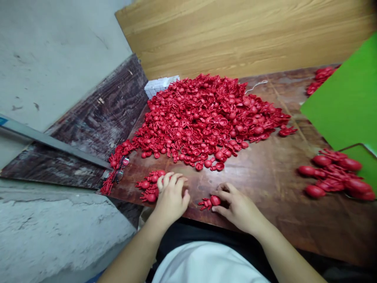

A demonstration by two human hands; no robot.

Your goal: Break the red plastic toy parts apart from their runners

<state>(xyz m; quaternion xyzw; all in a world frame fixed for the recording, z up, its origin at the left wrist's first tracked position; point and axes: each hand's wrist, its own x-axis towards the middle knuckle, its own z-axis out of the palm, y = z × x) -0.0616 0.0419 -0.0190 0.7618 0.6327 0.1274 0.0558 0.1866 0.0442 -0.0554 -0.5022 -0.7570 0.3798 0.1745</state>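
Note:
A large heap of small red moulded plastic parts covers the middle of the brown wooden tabletop. My right hand grips a small red part with a rounded head and thin branching arms, its fingers curled around the rounded end. My left hand rests palm down just right of a small cluster of red parts. Its fingertips touch the cluster's edge, and the palm hides whatever lies beneath it.
Larger red parts lie at the right, with more at the far back right beside a green board. Glasses lie at the left table edge. A wood-grain panel stands behind; a metal bar lies left.

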